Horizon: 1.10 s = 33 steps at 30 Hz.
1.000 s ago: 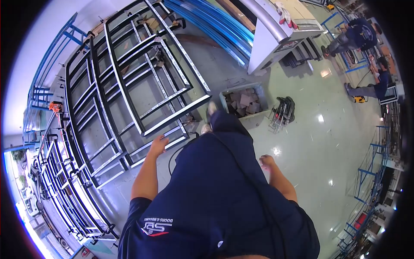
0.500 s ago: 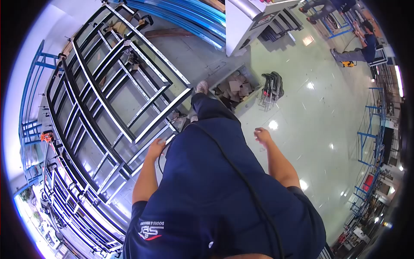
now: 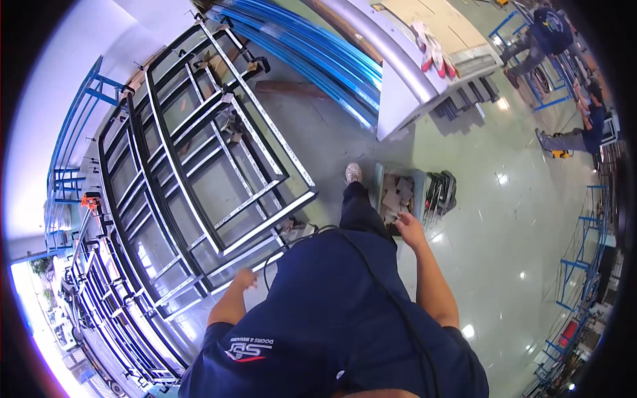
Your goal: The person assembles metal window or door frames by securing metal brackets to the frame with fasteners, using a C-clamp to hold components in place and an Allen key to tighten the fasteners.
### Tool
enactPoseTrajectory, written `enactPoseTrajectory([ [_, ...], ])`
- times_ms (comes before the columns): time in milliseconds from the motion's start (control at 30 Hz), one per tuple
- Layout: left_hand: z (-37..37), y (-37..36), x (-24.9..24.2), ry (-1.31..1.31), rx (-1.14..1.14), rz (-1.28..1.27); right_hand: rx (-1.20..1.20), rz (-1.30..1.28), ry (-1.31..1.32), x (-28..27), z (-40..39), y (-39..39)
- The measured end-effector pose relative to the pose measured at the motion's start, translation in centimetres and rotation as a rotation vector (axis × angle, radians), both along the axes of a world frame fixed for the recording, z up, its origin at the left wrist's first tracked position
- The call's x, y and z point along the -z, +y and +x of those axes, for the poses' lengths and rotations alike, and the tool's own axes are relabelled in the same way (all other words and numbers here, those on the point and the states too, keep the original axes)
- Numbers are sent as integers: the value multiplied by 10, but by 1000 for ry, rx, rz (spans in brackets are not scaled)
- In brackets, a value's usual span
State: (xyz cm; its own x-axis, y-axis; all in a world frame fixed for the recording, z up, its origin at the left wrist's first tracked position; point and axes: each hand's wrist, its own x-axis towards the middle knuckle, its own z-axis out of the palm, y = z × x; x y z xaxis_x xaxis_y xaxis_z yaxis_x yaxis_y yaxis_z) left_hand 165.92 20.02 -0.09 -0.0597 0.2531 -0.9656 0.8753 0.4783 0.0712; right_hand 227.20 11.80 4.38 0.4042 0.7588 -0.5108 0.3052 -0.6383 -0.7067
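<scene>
My left hand (image 3: 246, 278) hangs beside my body, its fingers loosely curled and holding nothing that I can see. Nearest to it are the black-and-white metal frames (image 3: 229, 250), stacked flat to the left. On the other side, my right hand (image 3: 409, 230) is held out in front of my hip, fingers bent and apart, with nothing visible in it. From this view it overlaps the near edge of an open box (image 3: 379, 186) of flat brown and grey offcuts (image 3: 397, 194). Several dark clamps (image 3: 440, 194) lie against that box.
Ahead, blue-wrapped profiles (image 3: 312, 56) lie beside a workbench (image 3: 398, 109) carrying red-and-white gloves (image 3: 432, 50). Dark profile ends (image 3: 468, 96) jut from under it. Two people (image 3: 554, 33) work far right, near a blue rack (image 3: 577, 265). A black cable (image 3: 391, 292) runs down my shirt.
I have stepped forward and the view has turned, so the box and clamps are closer to my right hand. More of the workbench shows, including the gloves. Both hands have swung slightly.
</scene>
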Motion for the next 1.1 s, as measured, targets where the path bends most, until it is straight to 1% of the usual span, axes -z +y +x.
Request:
enactPoseTrajectory([
  [67, 46, 45, 23, -245, -516, 298, -29, -5, -38, 14, 27, 10],
  [100, 83, 90, 6, -241, -258, 342, -47, -10, -78, 23, 39, 20],
  [133, 118, 119, 4, -266, -351, 429, 19, -5, -9, 18, 48, 34],
  [167, 141, 150, 24, -363, -369, 452, -13, -38, -23, -1, 55, 56],
  [200, 178, 183, 8, -302, -269, 518, -41, -68, -41, -31, 58, 86],
  [233, 217, 215, -18, -341, -324, 458, -64, -61, -39, -55, 64, 116],
  [267, 239, 244, -7, -344, -133, 528, -126, 9, -25, -80, 69, 144],
  [300, 267, 267, -14, -411, -158, 516, -192, 83, -17, -105, 79, 173],
  [333, 294, 299, -20, -361, 7, 508, -224, 93, -28, -131, 87, 207],
  [367, 319, 325, -37, -322, 161, 639, -207, 168, 84, -157, 92, 236],
  [400, 341, 344, -54, -358, 98, 646, -190, 231, 204, -178, 100, 262],
  [433, 358, 357, -72, -457, -16, 740, -221, 221, 211, -195, 110, 288],
  [467, 367, 365, -81, -439, -47, 735, -247, 302, 240, -210, 118, 313],
  [500, 375, 374, -88, -496, -97, 734, -273, 387, 269, -223, 124, 334],
  [533, 383, 387, -100, -557, -150, 750, -310, 388, 273, -236, 130, 353],
  [567, 392, 391, -135, -481, -133, 743, -331, 445, 322, -248, 135, 374],
  [600, 391, 395, -130, -471, -174, 766, -356, 499, 376, -256, 140, 392],
  [633, 383, 397, -115, -448, -177, 735, -374, 511, 399, -259, 144, 408],
  [667, 370, 395, -99, -412, -192, 704, -366, 473, 370, -266, 147, 424],
  [700, 356, 388, -73, -347, -198, 746, -365, 436, 349, -273, 148, 440],
  [733, 339, 382, -50, -219, -192, 691, -366, 424, 362, -276, 150, 455],
  [767, 302, 364, 54, -111, 128, 752, -365, 414, 376, -276, 153, 469],
  [800, 297, 353, 12, -40, -106, 657, -385, 418, 378, -274, 157, 483],
  [833, 276, 349, 34, 4, 95, 468, -396, 427, 377, -272, 160, 498],
  [867, 265, 347, 30, 52, 89, 301, -430, 457, 361, -274, 159, 516],
  [900, 256, 347, 11, 118, -103, 216, -471, 466, 336, -274, 164, 536],
  [933, 246, 357, 9, 138, -137, 110, -500, 473, 302, -275, 162, 559],
  [967, 238, 371, 9, 127, -166, 99, -520, 469, 306, -271, 156, 587],
  [1000, 231, 387, 0, 116, -195, 87, -493, 469, 295, -272, 151, 611],
  [1033, 226, 407, 2, 96, -187, 109, -444, 463, 266, -275, 148, 628],
  [1067, 220, 435, 1, 77, -196, 183, -376, 435, 297, -277, 138, 654],
  [1100, 215, 468, -4, 42, -233, 276, -386, 427, 278, -288, 123, 682],
])
